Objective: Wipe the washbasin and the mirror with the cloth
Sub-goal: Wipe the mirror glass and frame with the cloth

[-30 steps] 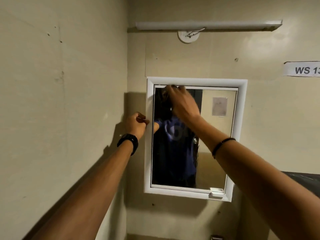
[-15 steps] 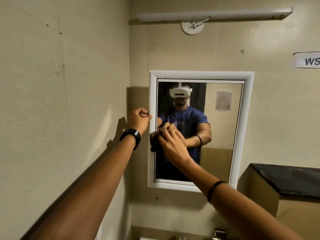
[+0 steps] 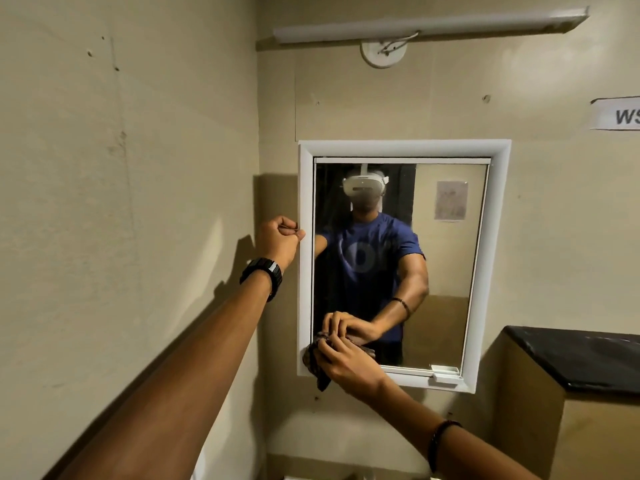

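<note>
A mirror in a white frame (image 3: 491,237) hangs on the beige wall straight ahead. My right hand (image 3: 346,365) presses a dark brown cloth (image 3: 313,362) against the glass at the mirror's lower left corner, fingers curled over the cloth. My left hand (image 3: 278,240) is curled in a fist at the outer left edge of the frame, about halfway up, thumb against the frame. The washbasin is almost out of view below; only a pale sliver shows at the bottom edge.
A side wall (image 3: 121,202) stands close on the left. A box-like unit with a black top (image 3: 581,355) juts out at the lower right. A tube light (image 3: 429,24) is mounted above the mirror, and a paper label (image 3: 620,114) sits at the right edge.
My right hand has swept the cloth down the left side of the glass, from the top to the lower left corner. My left hand has stayed at the frame's left edge.
</note>
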